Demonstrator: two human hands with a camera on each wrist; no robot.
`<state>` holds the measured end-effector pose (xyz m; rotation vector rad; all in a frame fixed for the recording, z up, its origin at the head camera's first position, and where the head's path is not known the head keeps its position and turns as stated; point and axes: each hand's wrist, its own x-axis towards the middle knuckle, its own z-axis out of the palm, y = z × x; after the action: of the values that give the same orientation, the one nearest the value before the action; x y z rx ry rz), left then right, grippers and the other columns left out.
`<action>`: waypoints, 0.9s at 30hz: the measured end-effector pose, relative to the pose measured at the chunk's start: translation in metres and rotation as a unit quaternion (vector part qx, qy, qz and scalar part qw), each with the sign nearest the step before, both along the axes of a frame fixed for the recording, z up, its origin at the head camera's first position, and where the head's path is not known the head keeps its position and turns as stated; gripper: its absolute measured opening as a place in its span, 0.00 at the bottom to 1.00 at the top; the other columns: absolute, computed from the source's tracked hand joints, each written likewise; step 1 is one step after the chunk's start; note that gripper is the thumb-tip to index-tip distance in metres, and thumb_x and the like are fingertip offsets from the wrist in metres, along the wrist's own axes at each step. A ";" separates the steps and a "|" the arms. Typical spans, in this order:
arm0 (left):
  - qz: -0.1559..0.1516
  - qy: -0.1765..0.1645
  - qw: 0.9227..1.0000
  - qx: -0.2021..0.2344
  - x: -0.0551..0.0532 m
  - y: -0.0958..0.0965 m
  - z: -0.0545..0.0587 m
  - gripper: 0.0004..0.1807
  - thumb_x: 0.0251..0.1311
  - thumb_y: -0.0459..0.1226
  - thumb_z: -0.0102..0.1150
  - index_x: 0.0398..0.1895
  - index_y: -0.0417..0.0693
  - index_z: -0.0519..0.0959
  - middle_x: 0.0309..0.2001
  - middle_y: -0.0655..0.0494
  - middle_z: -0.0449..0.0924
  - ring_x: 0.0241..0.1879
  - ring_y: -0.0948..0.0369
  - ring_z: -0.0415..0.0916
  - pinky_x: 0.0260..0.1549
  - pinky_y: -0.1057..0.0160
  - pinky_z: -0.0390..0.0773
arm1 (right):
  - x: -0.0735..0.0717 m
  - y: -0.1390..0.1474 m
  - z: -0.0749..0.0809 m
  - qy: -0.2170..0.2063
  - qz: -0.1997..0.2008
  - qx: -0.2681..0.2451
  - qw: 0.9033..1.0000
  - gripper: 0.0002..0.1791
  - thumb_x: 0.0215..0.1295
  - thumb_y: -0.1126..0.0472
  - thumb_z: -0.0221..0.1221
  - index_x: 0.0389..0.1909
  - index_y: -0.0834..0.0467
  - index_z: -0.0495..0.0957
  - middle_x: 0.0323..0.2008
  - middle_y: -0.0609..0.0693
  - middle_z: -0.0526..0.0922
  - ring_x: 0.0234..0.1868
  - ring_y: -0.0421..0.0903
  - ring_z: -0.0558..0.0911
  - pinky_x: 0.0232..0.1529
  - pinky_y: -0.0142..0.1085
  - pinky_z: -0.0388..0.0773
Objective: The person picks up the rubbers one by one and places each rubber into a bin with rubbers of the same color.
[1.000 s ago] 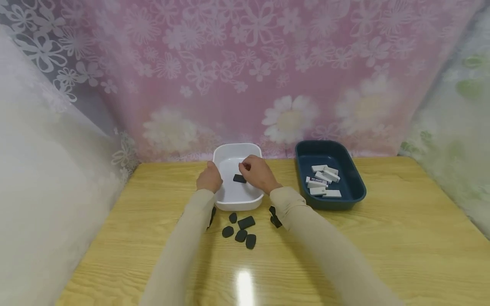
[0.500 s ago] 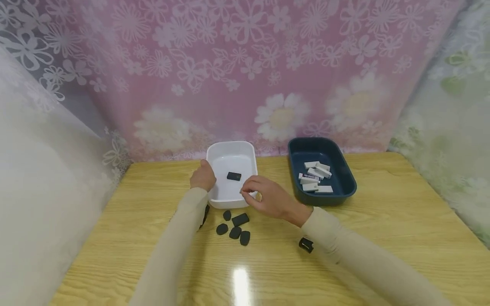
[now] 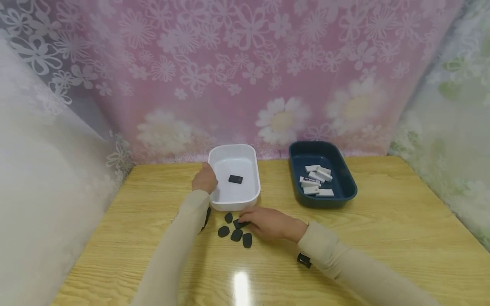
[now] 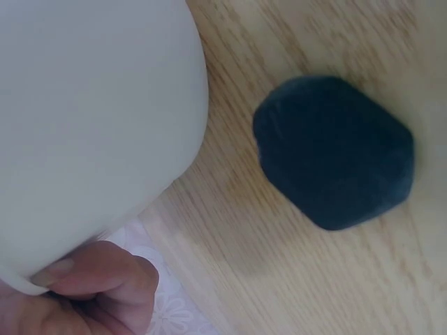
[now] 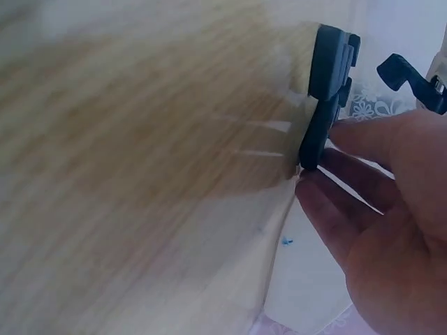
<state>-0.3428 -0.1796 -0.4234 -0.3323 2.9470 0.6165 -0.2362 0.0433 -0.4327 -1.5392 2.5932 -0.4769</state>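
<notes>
Right hand [image 3: 271,223] dropped from near corner of white tub [image 3: 233,195] to tabletop [image 3: 394,212] — grip pinching black block [image 3: 240,223] beside small dark pieces [image 3: 236,235]. Left hand [image 3: 204,178] — grip pinching tub's left edge; second block [image 3: 235,179] inside tub.

Soft even light, white glare streak on the tabletop [image 3: 390,221], faint shadows, hazy wrist views, the right one smeared.

Back cloth [image 3: 245,85]: pink with white flowers, upper middle
Daisies [image 3: 282,120]: large, pale, near its bottom
Left cloth [image 3: 49,170]: whitish, left edge
Right cloth [image 3: 453,131]: pale, green patches, right edge
Table [image 3: 398,225]: yellowish wood grain, lower half
Glare [image 3: 241,289]: white streak, bottom middle
</notes>
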 end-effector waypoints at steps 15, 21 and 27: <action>-0.003 0.008 1.000 0.005 0.011 0.002 0.003 0.31 0.64 0.35 0.56 0.64 0.30 0.55 0.37 0.39 0.79 0.36 0.46 0.80 0.33 0.51 0.79 | -0.004 -0.010 -0.005 0.007 -0.022 -0.039 0.999 0.09 0.62 0.66 0.63 0.42 0.56 0.79 0.42 0.47 0.78 0.44 0.42 0.77 0.47 0.34 0.74; -0.007 0.011 1.000 0.004 0.010 0.003 -0.001 0.30 0.64 0.34 0.54 0.63 0.30 0.55 0.35 0.39 0.79 0.36 0.45 0.80 0.33 0.51 0.79 | 0.001 0.003 0.003 -0.025 -0.023 -0.061 0.998 0.12 0.62 0.66 0.62 0.46 0.56 0.79 0.45 0.47 0.77 0.46 0.42 0.76 0.49 0.34 0.73; -0.002 0.019 1.000 0.002 0.007 0.001 0.003 0.27 0.64 0.34 0.55 0.61 0.32 0.57 0.38 0.38 0.79 0.38 0.45 0.80 0.35 0.51 0.79 | -0.010 0.012 0.028 -0.036 -0.019 -0.128 0.991 0.13 0.62 0.66 0.63 0.47 0.58 0.79 0.44 0.48 0.80 0.46 0.43 0.78 0.47 0.35 0.75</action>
<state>-0.3354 -0.1787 -0.4209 -0.3188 2.9809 0.6362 -0.2466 0.0553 -0.4051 -1.5123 2.5925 -0.8825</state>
